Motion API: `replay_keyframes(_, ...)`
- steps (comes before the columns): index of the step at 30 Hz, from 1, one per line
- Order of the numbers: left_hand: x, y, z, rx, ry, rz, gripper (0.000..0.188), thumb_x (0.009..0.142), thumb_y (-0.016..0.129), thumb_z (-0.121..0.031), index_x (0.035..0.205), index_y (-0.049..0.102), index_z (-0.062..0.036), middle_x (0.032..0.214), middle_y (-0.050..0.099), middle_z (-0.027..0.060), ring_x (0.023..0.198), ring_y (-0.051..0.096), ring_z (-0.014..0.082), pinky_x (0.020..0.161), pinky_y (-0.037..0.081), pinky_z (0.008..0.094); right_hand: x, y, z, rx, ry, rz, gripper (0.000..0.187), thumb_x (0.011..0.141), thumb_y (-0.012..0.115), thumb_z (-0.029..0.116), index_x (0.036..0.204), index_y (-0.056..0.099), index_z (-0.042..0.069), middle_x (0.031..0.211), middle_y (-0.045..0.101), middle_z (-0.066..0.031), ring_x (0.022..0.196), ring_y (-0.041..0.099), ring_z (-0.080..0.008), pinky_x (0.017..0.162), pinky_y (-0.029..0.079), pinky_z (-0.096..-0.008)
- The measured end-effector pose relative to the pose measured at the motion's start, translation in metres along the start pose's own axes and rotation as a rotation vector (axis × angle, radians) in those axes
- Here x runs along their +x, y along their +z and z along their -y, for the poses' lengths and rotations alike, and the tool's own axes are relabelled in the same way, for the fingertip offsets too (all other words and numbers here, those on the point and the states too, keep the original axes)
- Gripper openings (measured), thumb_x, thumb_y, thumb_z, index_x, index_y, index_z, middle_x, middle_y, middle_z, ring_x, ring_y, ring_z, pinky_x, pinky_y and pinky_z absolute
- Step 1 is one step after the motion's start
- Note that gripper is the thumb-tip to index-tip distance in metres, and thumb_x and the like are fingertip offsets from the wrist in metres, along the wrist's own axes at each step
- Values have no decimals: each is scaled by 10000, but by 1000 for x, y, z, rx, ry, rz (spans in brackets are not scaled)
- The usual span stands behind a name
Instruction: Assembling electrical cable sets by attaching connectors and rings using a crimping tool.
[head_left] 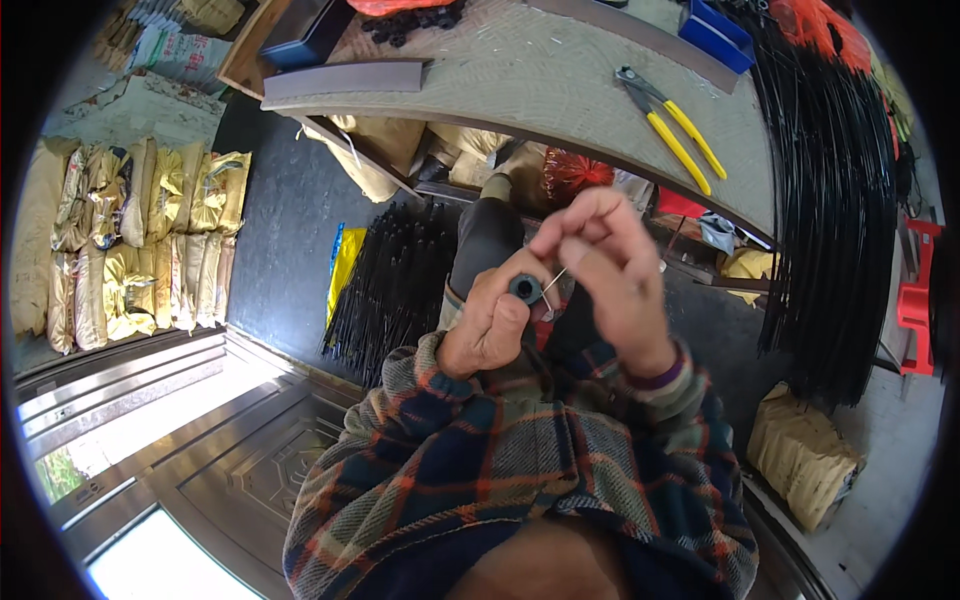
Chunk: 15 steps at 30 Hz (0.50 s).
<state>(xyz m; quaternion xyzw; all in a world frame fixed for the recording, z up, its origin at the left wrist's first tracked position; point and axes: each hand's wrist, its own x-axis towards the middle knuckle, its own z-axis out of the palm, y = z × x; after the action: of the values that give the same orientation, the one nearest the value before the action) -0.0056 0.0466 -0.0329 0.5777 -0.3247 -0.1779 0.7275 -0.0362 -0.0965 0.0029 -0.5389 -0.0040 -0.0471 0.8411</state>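
My left hand (490,325) is closed around a short black tube-shaped piece (525,289), its round open end facing up between thumb and fingers. Just right of it, my right hand (618,275) is raised with curled fingers, slightly smeared by motion. A thin pale strand, like a wire or cord (556,279), runs from beside the tube's end to the right thumb and fingertips, which seem to pinch it. Whether the strand is fastened to the tube I cannot tell. Both hands are over my lap, in front of the worktable (560,75).
Yellow-handled pliers (680,135) lie on the table, near a blue bin (717,38) and small black parts (410,25). Long black rods (830,190) hang over the right edge; another black bundle (395,285) stands left of my legs. Wrapped packages (140,240) stand far left, a sack (805,455) lower right.
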Motion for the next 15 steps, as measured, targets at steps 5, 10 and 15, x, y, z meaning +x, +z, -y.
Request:
replay_keyframes(5,1,-11,-1,-68,-12,-21,640,832,353,-616,795,451,15,604,412,53,538,392,102,515,324,216,61,-105,15,-1851,-507,-398,322,786,624,327,954,505,80,883,572,-100,804,564,-283,700,433,-398)
replay_keyframes(10,-1,-13,2,-135,14,-57,558,860,382,-556,779,439,-7,589,410,35,512,355,80,467,287,224,74,-140,16,-2061,-441,-269,281,798,604,335,862,514,77,807,562,-76,731,561,-275,618,430,-370)
replay_keyframes(15,1,-17,10,-72,100,-96,522,866,408,-529,760,439,-20,581,414,17,496,359,78,456,282,220,55,-131,20,-1314,-216,-346,142,851,541,197,853,536,55,753,523,-80,617,541,-240,558,422,-303)
